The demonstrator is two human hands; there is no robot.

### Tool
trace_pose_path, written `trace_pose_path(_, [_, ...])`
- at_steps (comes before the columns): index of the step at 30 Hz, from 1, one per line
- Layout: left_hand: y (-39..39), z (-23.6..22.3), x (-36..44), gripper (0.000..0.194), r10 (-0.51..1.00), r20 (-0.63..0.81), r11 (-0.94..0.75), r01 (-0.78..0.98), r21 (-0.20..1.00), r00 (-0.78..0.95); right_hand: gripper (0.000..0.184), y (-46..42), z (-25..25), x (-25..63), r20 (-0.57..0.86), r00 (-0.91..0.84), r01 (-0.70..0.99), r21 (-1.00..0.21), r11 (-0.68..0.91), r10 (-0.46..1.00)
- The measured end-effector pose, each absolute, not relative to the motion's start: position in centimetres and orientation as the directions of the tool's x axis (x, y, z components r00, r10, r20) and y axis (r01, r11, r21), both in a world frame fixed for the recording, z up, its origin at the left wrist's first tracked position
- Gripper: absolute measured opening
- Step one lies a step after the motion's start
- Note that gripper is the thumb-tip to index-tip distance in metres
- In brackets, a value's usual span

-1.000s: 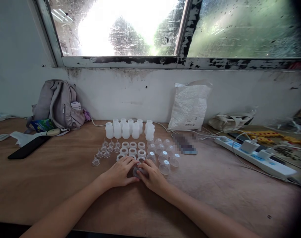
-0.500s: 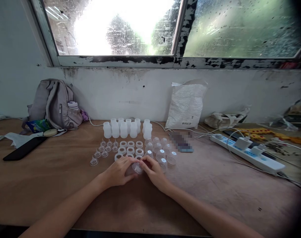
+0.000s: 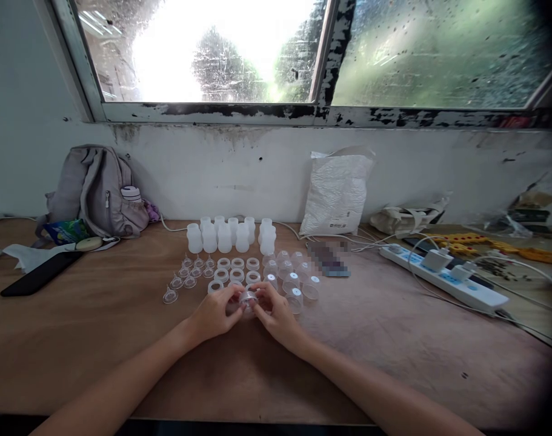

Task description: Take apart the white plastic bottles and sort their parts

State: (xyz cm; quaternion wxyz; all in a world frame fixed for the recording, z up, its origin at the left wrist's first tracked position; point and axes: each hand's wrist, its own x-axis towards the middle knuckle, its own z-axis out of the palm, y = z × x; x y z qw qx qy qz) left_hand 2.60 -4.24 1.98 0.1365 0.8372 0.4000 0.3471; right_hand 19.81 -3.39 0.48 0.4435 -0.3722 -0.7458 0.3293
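Above the table's middle, my left hand (image 3: 216, 312) and my right hand (image 3: 278, 315) hold a clear plastic bottle cap (image 3: 248, 298) between them, thumbs below and fingers at its sides. Ridges show on its upper part; my fingers hide the rest. Just beyond my hands lie rows of translucent bottle collar rings (image 3: 237, 275). Clear bottle nipples (image 3: 170, 295) stand tip up to the left of the rings. On the right, close to my right hand, are several clear dome caps (image 3: 294, 301), some with a pale round sticker on top.
Frosted baby bottles (image 3: 225, 238) stand at the back near the wall. To the left are a grey backpack (image 3: 91, 194) and a black flat case (image 3: 42, 274). A white bag (image 3: 337, 194), a blurred-out phone (image 3: 334, 269) and a power strip (image 3: 443, 278) with cords lie right.
Both hands have lifted and tilted the clear cap slightly, so its ridged part now shows between the fingers. The fingers have shifted around it. The camera view has turned slightly right.
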Motion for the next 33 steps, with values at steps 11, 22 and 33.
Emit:
trace_pose_path(11, [-4.5, 1.1, 3.5, 0.024, 0.836, 0.439, -0.54, 0.642, 0.544, 0.331, 0.035, -3.3, 0.4, 20.0, 0.503, -0.426, 0.402, -0.639, 0.656, 0.752])
trace_pose_path(22, [-4.7, 1.2, 3.7, 0.019, 0.792, 0.493, -0.573, 0.718, 0.395, 0.36, 0.022, -3.3, 0.2, 19.7, 0.494, -0.372, 0.504, -0.603, 0.618, 0.786])
trace_pose_path(33, [-4.4, 1.1, 3.6, 0.023, 0.761, 0.514, -0.614, 0.697, 0.371, 0.397, 0.02, -3.3, 0.2, 19.6, 0.493, -0.349, 0.49, -0.629, 0.603, 0.797])
